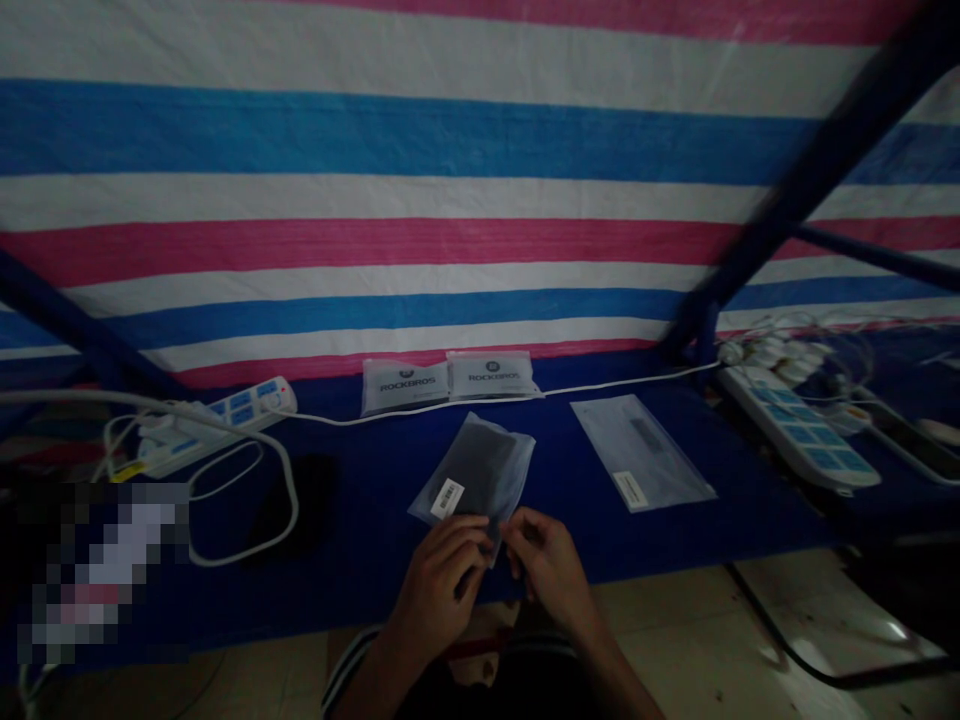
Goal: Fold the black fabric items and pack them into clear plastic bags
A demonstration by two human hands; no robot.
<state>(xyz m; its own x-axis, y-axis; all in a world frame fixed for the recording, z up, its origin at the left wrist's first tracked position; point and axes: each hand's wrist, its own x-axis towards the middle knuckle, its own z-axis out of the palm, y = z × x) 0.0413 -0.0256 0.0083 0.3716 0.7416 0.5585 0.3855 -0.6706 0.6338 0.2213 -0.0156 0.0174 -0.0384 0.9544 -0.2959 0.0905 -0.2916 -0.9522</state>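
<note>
As the head view shows, left hand [439, 590] and right hand [553, 568], equally near, pinch the near end of a translucent pouch [480, 462] in their fingers over the tabletop [360, 560]; its long axis runs toward one o'clock. A clear pouch [652, 460] sits at two, a white cable [341, 422] beyond at twelve.

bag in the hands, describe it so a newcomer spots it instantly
Below the striped sheet is a blue table, with two ROCKBROS bags near its back edge. In front of them, the left hand and right hand hold a see-through bag with a white barcode label. Only this bag is in the hands, and it looks darker inside than the labelled bag to its right.
</note>
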